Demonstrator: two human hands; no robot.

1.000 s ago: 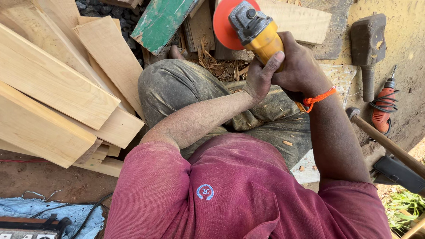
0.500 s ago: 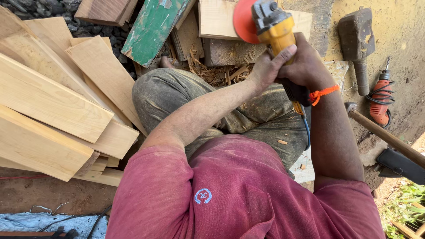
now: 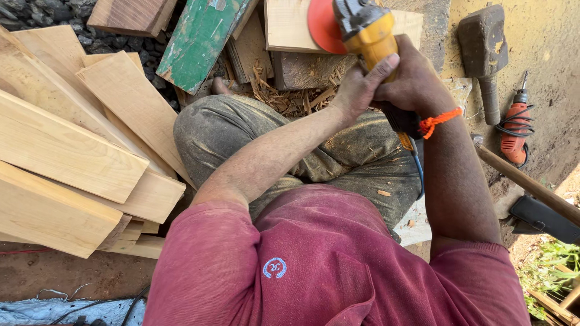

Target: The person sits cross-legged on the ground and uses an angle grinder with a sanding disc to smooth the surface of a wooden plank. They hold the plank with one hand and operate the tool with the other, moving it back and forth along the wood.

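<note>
Your right hand (image 3: 417, 81) grips the yellow angle grinder (image 3: 368, 36) by its body; your left hand (image 3: 356, 90) clasps it from the side. The grinder's orange disc (image 3: 323, 27) sits over a pale wooden block (image 3: 287, 27), above your knees.

Bare brown earth (image 3: 72, 278) is seen as the floor, lit by hard daylight with sharp shadows. Pale sawn planks (image 3: 66, 157) are stacked at the left, with dark gravel (image 3: 36, 15) behind them. A green painted board (image 3: 202, 39) is leaned against wood offcuts, and shavings (image 3: 290, 96) are scattered beneath. At the right a yellowish plastered surface (image 3: 544, 42) is seen (whether wall or ground cannot be told), on which a heavy wooden mallet (image 3: 483, 48) and a red drill (image 3: 515, 130) are laid. Green weeds (image 3: 553, 271) are glimpsed at the lower right corner.
</note>
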